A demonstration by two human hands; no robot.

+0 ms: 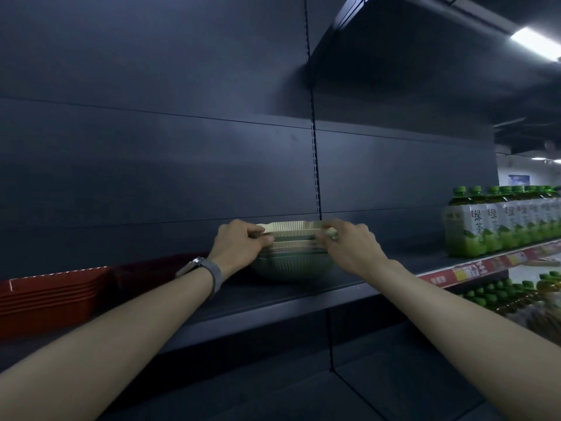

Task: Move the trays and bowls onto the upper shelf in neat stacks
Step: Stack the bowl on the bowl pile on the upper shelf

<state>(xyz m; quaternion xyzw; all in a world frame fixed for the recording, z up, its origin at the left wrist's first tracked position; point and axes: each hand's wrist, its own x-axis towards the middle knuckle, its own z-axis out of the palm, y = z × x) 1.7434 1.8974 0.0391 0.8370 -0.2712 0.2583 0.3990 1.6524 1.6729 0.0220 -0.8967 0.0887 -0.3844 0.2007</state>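
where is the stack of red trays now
In the head view the red trays sit at the far left of the dark shelf, left of the green bowls that the left hand and right hand grip.

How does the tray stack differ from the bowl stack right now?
The tray stack is red and straight-sided; the bowl stack is pale green, round and ribbed. The tray stack sits untouched at the left; the left hand and right hand grip the bowl stack's rims. Both are nested on the same shelf.
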